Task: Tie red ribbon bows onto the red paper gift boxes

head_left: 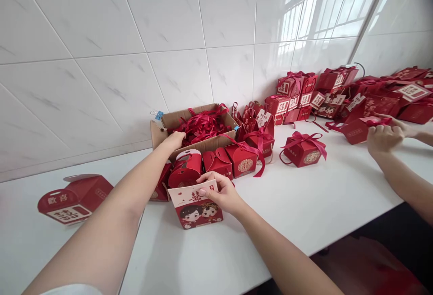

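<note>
My right hand point(221, 191) grips the top edge of a red and cream gift box point(196, 214) printed with a cartoon couple, thumb on its front face. The gift box stands tilted on the white table. My left hand point(176, 140) reaches over the near left side of a cardboard box point(155, 136), touching the heap of red ribbons point(206, 123) inside. Its fingertips are hidden among the ribbons, so I cannot see whether they hold one. Just in front of the cardboard box stand several small red boxes point(218, 162), one with a ribbon.
A handled red box point(77, 198) lies at left on the white table point(189, 259). To the right sits a ribbon-tied box point(304, 149). Stacked red boxes point(291, 99) line the tiled wall. At far right, another person's hands point(385, 137) work on a red box point(355, 130).
</note>
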Demonstrator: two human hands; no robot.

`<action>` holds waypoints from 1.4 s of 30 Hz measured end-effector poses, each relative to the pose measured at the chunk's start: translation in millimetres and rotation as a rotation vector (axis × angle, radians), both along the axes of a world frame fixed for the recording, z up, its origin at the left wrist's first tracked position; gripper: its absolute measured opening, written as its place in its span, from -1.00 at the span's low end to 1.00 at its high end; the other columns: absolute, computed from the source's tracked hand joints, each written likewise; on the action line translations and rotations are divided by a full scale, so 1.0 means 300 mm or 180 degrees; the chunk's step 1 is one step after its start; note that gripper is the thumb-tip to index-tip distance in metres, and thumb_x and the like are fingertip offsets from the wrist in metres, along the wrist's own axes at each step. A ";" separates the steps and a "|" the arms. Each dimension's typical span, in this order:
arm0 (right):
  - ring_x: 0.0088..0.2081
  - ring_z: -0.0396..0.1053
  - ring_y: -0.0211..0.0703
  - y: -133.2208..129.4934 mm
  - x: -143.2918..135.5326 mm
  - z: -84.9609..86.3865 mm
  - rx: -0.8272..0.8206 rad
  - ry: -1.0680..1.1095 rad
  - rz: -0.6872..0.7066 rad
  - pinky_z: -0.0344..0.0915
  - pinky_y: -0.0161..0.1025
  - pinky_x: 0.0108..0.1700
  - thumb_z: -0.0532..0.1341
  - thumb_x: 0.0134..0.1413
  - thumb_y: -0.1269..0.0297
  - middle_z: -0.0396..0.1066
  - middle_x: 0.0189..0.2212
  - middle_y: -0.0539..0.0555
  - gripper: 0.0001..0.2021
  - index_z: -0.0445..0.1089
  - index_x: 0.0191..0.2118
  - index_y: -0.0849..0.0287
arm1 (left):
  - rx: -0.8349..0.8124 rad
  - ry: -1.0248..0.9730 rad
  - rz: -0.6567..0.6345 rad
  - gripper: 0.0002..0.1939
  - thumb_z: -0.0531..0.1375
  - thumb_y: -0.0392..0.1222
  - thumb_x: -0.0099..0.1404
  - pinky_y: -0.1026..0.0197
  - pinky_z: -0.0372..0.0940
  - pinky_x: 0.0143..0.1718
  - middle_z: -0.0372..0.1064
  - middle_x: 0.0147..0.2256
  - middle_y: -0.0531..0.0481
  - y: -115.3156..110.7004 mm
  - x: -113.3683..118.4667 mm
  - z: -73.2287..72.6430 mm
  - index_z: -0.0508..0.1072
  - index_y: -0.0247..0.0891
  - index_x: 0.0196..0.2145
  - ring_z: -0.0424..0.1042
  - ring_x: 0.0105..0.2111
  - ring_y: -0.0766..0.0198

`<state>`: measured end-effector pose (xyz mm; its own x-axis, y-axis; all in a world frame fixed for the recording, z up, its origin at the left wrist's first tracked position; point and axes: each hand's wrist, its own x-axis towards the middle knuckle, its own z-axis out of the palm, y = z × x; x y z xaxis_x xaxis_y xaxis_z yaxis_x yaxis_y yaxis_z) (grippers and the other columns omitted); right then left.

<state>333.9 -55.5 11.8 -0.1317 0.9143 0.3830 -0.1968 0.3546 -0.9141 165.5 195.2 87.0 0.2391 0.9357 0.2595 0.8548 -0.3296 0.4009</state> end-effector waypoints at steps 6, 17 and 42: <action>-0.24 0.31 -0.20 0.004 0.002 -0.009 0.0006 0.0039 0.0047 0.26 -0.25 -0.23 0.31 -0.03 0.14 0.38 -0.22 0.04 -0.78 0.43 -0.27 0.12 | 0.0413 -0.0182 0.0324 -0.71 0.21 -0.29 0.20 0.12 0.33 -0.08 0.43 -0.09 -0.12 -0.020 0.004 0.108 0.41 -0.28 -0.08 0.43 -0.11 0.14; -0.24 0.32 -0.18 -0.005 0.002 -0.003 0.0003 -0.0075 -0.0024 0.25 -0.23 -0.22 0.31 -0.03 0.08 0.39 -0.21 0.06 -0.74 0.43 -0.27 0.13 | 0.0619 -0.0351 0.0094 -0.67 0.13 -0.34 0.08 0.20 0.35 -0.18 0.50 -0.18 -0.10 -0.107 -0.018 0.252 0.46 -0.32 -0.15 0.46 -0.22 0.16; -0.31 0.34 -0.20 0.000 -0.001 -0.008 0.0064 0.0021 0.0099 0.27 -0.24 -0.26 0.30 -0.03 0.05 0.40 -0.29 0.04 -0.71 0.41 -0.29 0.16 | 0.0552 0.0244 -0.0610 -0.33 0.14 -0.31 0.01 0.22 0.30 -0.22 0.26 -0.05 -0.09 -0.186 -0.024 0.229 0.03 -0.20 0.09 0.40 -0.24 0.24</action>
<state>333.7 -55.6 9.6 -0.1575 0.9019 0.4022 -0.2139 0.3665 -0.9055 158.4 139.6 155.8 0.4325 0.8146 0.3865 0.7959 -0.5464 0.2608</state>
